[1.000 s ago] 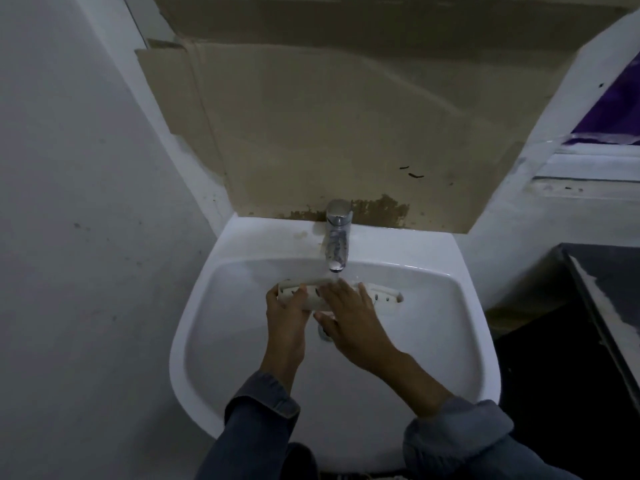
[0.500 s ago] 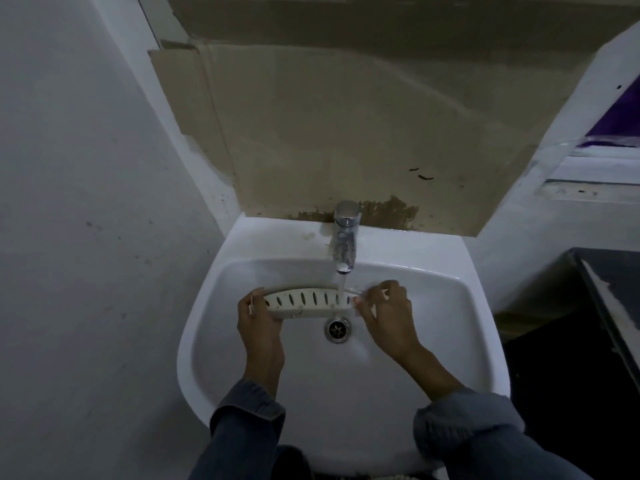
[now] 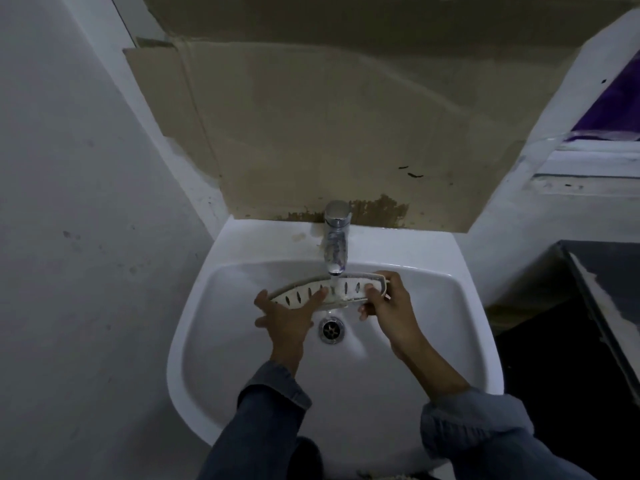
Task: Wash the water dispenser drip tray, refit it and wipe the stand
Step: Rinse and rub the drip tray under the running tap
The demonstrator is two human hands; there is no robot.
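A white curved drip tray (image 3: 349, 286) with dark slots is held over the white sink (image 3: 221, 341), slots facing me, under the running chrome tap (image 3: 335, 237). Water falls onto its middle. My right hand (image 3: 388, 306) grips the tray's right end. My left hand (image 3: 285, 315) is at the left end with fingers spread, the thumb behind the edge and fingertips lying across the slotted face. The tray tilts slightly, its right end higher.
The drain (image 3: 331, 329) lies just below the tray. Brown cardboard (image 3: 329, 126) covers the wall behind the tap. White walls close in on the left and right. A dark counter edge (image 3: 602, 306) stands at the right.
The tray has shifted right under the stream and its right end has risen. My left hand has opened its fingers over the slotted face.
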